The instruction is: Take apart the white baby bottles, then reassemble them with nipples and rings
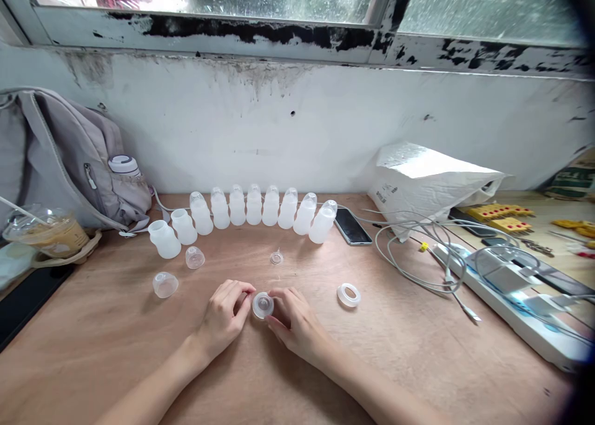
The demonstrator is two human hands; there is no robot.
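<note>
Between my two hands a translucent baby bottle ring point(263, 312) lies on the wooden table, with a clear round part, seemingly a nipple, in its centre. My right hand point(297, 323) grips its right side between thumb and fingers. At its upper left edge my left hand point(225, 313) is closed, thumb and index tips together against the rim. Just beyond stands a clear nipple point(276, 258). A second white ring point(348, 295) lies to the right. Two clear domed caps point(165, 285) are on the left. Behind, two frosted bottles point(164, 239) stand uncapped; several capped bottles point(253, 206) continue the arc.
A phone point(353, 227) lies right of the bottles. Farther right are tangled cables point(418, 270), a power strip point(511, 307) and a white bag point(418, 183). At left are a grey backpack point(65, 158), a drink cup point(51, 233) and a black object point(32, 301).
</note>
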